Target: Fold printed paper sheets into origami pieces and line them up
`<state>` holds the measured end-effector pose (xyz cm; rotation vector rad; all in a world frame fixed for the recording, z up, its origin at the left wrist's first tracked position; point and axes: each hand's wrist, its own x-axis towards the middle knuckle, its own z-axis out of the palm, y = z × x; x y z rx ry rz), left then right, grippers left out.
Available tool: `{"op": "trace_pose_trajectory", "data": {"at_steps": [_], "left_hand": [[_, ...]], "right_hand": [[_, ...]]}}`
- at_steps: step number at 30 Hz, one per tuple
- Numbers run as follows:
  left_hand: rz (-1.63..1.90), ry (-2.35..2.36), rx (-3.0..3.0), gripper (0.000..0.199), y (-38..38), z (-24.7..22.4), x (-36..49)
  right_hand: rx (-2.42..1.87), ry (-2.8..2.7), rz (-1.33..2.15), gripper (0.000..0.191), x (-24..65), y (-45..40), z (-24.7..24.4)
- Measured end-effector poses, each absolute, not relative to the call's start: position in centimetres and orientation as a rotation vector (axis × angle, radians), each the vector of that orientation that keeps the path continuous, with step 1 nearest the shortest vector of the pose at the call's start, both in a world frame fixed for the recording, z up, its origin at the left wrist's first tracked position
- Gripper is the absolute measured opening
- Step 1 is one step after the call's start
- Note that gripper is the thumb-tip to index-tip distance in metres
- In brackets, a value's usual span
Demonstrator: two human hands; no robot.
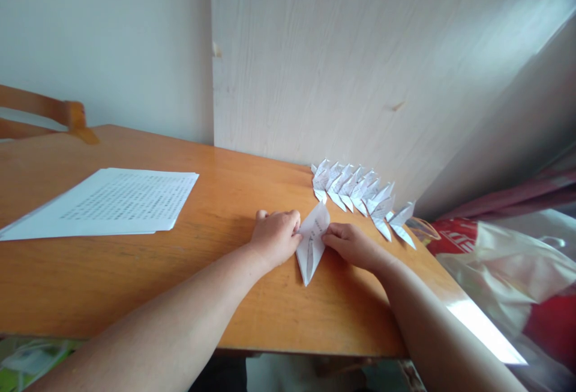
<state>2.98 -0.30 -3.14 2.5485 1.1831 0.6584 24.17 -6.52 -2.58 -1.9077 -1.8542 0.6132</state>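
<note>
A folded sheet of white paper [311,242], shaped like a long diamond with printed characters on it, is held just over the wooden table [216,200]. My left hand [275,236] pinches its left edge, fingers curled in. At the opposite edge, my right hand [351,242] grips the paper between thumb and fingers. One narrow point of the paper faces me and the other points toward the wall. Behind it stand several folded paper cranes [351,185] in close rows, and one more paper crane [402,224] sits at their right end.
A stack of printed paper sheets [130,200] lies on the left of the table. A wooden chair back [40,107] shows at far left. Light panelling [288,80] rises behind the table. Red and white bags [499,254] crowd its right edge.
</note>
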Motion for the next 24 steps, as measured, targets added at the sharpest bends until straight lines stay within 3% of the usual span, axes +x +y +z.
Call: {"op": "trace_pose_trajectory", "data": {"at_steps": [6, 16, 21, 24], "left_hand": [[0.682, 1.095, 2.647, 0.004, -0.2, -3.4, 2.9], [0.619, 1.061, 2.688, 0.018, -0.5, -3.3, 3.0], [0.606, 1.053, 2.678, 0.042, -1.1, -2.8, 3.0], [0.564, 1.068, 2.688, 0.041, -1.3, -2.7, 3.1]], "right_hand": [[-1.984, -1.841, 0.462, 0.015, 24.2, -6.2, -2.8], [-1.989, -1.828, 0.413, 0.029, 23.9, -6.1, -3.5], [-2.022, -1.808, 0.354, 0.035, 23.5, -5.9, -3.8], [-2.045, -1.780, 0.344, 0.039, 23.6, -5.7, -3.9]]}}
